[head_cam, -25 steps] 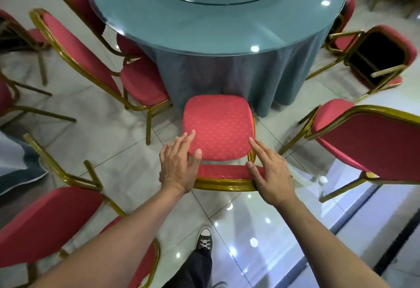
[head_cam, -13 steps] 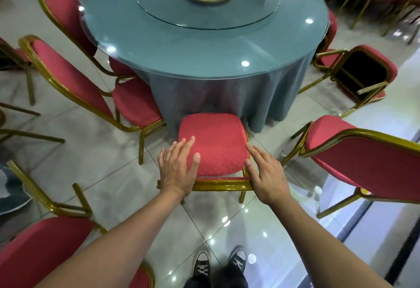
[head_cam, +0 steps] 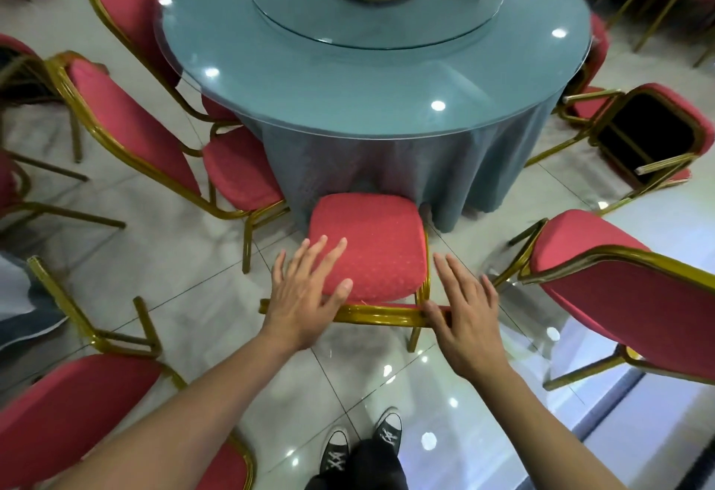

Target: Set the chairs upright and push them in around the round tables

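Observation:
A red-cushioned chair (head_cam: 367,242) with a gold frame stands upright in front of me, its seat front touching the blue tablecloth of the round glass-topped table (head_cam: 348,75). My left hand (head_cam: 305,292) lies flat with spread fingers over the top rail of the chair's back. My right hand (head_cam: 464,319) hovers open at the rail's right end, thumb near the gold tube. An overturned chair (head_cam: 654,133) lies on its side right of the table, black underside showing.
Two upright chairs (head_cam: 127,118) stand at the table's left. Another red chair (head_cam: 626,288) stands close on my right, and one (head_cam: 77,412) at lower left. A glass turntable (head_cam: 375,6) sits on the table. My shoes (head_cam: 363,447) are on the glossy tiled floor.
The chair has slid forward under the table edge. Both hands have loosened from the back rail and now rest flat with fingers spread. My feet have come together.

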A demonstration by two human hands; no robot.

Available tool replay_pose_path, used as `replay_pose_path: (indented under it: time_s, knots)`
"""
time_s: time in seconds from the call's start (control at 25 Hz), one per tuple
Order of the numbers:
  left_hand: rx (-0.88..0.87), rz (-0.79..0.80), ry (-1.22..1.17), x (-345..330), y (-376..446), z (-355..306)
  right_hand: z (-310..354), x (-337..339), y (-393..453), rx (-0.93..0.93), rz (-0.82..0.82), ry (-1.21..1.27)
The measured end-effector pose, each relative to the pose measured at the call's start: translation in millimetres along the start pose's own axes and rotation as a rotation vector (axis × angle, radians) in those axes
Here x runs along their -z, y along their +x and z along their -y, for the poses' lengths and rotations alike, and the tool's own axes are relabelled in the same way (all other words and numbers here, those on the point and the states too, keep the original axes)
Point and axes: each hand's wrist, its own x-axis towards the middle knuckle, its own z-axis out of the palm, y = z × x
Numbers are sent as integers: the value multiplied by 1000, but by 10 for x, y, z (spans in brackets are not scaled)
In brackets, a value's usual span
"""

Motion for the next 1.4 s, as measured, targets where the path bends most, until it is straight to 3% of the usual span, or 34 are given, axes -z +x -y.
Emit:
replay_pose_path:
  time_s: [0.16, 0.44, 0.88, 1.24, 1.4]
  knots:
    - [9, -47, 40, -96, -49, -129, -47, -91, -9, -129, 20, 73]
    - [16, -163, 27, -70, 104, 15, 46, -169, 141, -103, -1, 171]
    - [64, -221, 24, -7, 980, 50, -105, -155, 1175, -92, 5, 83]
    - [10, -315, -31, 1, 1092, 60, -162, -207, 1288, -108, -47, 92]
    - [5, -251, -1, 3, 987, 30, -131, -209, 1173, -105, -15, 112]
